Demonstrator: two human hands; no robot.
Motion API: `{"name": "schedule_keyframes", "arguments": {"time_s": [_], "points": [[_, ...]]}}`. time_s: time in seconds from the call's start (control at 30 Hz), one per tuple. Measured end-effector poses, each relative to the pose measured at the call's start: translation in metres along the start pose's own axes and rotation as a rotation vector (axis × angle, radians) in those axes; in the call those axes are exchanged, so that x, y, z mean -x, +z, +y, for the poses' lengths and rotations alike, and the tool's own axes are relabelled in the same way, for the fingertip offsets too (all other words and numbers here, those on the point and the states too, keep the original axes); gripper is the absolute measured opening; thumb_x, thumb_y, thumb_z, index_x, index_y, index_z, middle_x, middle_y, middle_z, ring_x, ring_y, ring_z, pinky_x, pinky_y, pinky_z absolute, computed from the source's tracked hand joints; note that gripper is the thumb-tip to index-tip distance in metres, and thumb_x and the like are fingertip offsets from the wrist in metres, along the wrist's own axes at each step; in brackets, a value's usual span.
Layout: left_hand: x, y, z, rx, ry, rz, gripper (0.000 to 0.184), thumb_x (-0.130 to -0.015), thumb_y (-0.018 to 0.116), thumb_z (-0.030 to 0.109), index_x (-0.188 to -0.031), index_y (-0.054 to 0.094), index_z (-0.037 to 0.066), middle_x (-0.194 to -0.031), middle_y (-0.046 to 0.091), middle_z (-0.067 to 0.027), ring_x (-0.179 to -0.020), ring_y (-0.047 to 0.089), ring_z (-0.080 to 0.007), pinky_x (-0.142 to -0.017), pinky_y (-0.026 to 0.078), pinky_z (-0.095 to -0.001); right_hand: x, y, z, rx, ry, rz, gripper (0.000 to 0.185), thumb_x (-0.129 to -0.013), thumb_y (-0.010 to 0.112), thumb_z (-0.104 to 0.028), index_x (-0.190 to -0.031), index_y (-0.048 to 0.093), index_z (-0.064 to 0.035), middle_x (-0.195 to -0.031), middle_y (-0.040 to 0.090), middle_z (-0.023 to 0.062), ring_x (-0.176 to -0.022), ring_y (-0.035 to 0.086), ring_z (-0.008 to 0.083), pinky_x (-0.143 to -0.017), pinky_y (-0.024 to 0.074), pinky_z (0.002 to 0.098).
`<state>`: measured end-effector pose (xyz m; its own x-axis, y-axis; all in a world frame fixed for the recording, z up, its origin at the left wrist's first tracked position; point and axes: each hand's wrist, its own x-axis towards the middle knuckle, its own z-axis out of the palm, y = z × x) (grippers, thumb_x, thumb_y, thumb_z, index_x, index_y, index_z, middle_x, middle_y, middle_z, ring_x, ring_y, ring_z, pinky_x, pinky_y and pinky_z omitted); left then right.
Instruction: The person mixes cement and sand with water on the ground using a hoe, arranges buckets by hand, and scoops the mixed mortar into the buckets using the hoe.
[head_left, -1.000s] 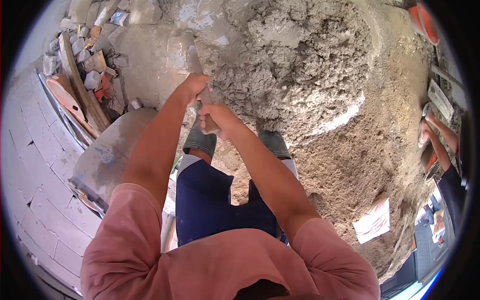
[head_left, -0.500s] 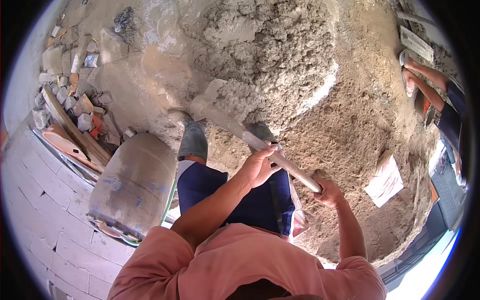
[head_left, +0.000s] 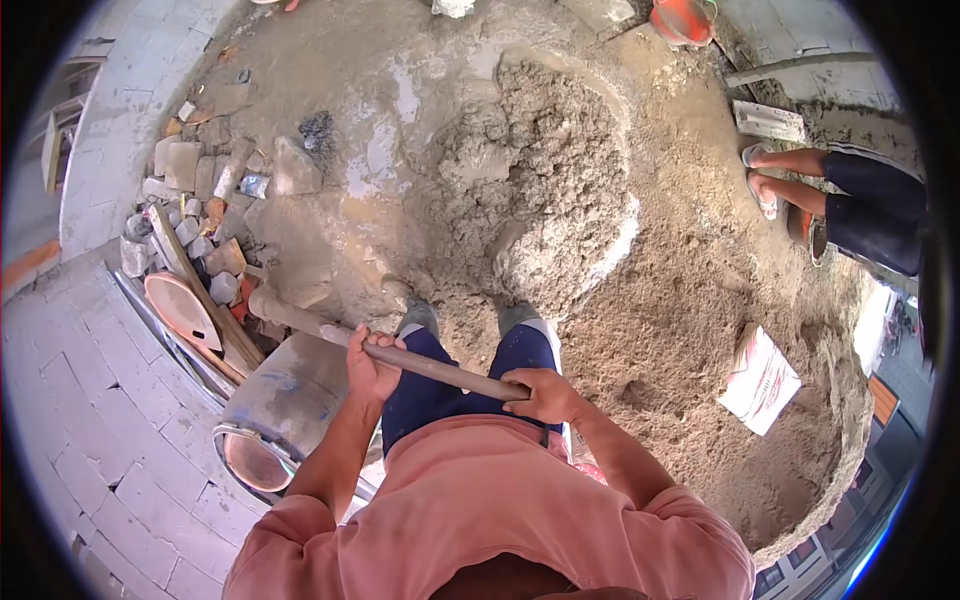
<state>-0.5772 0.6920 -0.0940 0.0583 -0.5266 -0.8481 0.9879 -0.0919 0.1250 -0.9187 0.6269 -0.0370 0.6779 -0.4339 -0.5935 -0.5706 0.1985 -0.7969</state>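
A long-handled hoe (head_left: 440,370) slants across my thighs, its muddy head end out to the left above the barrel. My left hand (head_left: 372,365) is closed around the middle of the handle. Near the handle's other end, my right hand (head_left: 540,394) is wrapped round it, close to my waist. Beyond my boots lies a heap of wet grey mortar (head_left: 550,150), with a pale powdery rim on its right side. Brown sand (head_left: 690,330) spreads to the right of the heap. The blade's exact shape is hard to make out against the ground.
A mud-stained barrel (head_left: 290,390) stands at my left, beside planks and a rubble pile (head_left: 205,220). A white paper sack (head_left: 762,382) lies on the sand. Another person's legs (head_left: 800,175) are at the right. An orange bucket (head_left: 683,22) sits at the far edge.
The hoe has swung left and back from the mortar's edge, toward the barrel. Both hands have moved left with it, and the view takes in more ground ahead.
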Motion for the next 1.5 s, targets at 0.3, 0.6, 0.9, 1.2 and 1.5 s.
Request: {"name": "schedule_keyframes", "arguments": {"time_s": [0.3,0.6,0.9,1.2,1.5], "points": [[-0.015,-0.068,0.196,0.309,0.077,0.102,0.026,-0.091,0.055,0.021,-0.067,0.046,0.016,-0.061,0.051,0.0044,-0.058,0.052,-0.0131,-0.059,0.046,-0.0287,0.09,0.055,0.127,-0.217,0.803,0.624,0.016,-0.092,0.061,-0.018,-0.099,0.067,-0.0048,-0.082,0.067,0.007,-0.06,0.06,0.0167,-0.051,0.049,0.0307],[0.024,-0.111,0.215,0.4,0.156,0.106,0.028,-0.089,0.055,0.024,-0.064,0.044,0.016,-0.059,0.05,0.0035,-0.056,0.052,-0.0143,-0.057,0.047,-0.0294,0.212,0.088,0.115,0.193,0.655,-0.023,0.016,-0.095,0.056,-0.016,-0.1,0.069,-0.0078,-0.09,0.071,0.0105,-0.065,0.067,0.0215,-0.05,0.049,0.0326],[0.017,-0.083,0.269,0.463,0.268,0.158,0.017,-0.079,0.05,0.017,-0.064,0.041,0.017,-0.062,0.048,-0.0002,-0.058,0.052,-0.0177,-0.063,0.051,-0.034,0.084,0.018,0.029,-0.494,0.816,0.642,0.013,-0.093,0.059,-0.011,-0.101,0.066,-0.0048,-0.081,0.067,0.0087,-0.061,0.063,0.0181,-0.051,0.0525,0.0341],[-0.068,-0.001,0.364,-0.037,0.483,0.233,0.012,-0.075,0.051,0.014,-0.066,0.043,0.016,-0.064,0.05,-0.0001,-0.062,0.055,-0.0172,-0.07,0.053,-0.0354,-0.126,-0.06,0.037,-0.105,0.623,0.442,0.02,-0.091,0.057,-0.019,-0.1,0.069,-0.0065,-0.09,0.071,0.0128,-0.073,0.068,0.0254,-0.065,0.0565,0.0399],[-0.162,0.301,0.379,-0.166,0.141,0.13,0.029,-0.092,0.048,0.026,-0.065,0.043,0.018,-0.062,0.049,0.0015,-0.058,0.051,-0.0175,-0.063,0.051,-0.0333,-0.241,-0.235,-0.32,-0.507,-0.258,0.859,0.034,-0.096,0.062,-0.025,-0.12,0.063,-0.0011,-0.107,0.069,0.0159,-0.101,0.066,0.0265,-0.091,0.0508,0.0349]]}}
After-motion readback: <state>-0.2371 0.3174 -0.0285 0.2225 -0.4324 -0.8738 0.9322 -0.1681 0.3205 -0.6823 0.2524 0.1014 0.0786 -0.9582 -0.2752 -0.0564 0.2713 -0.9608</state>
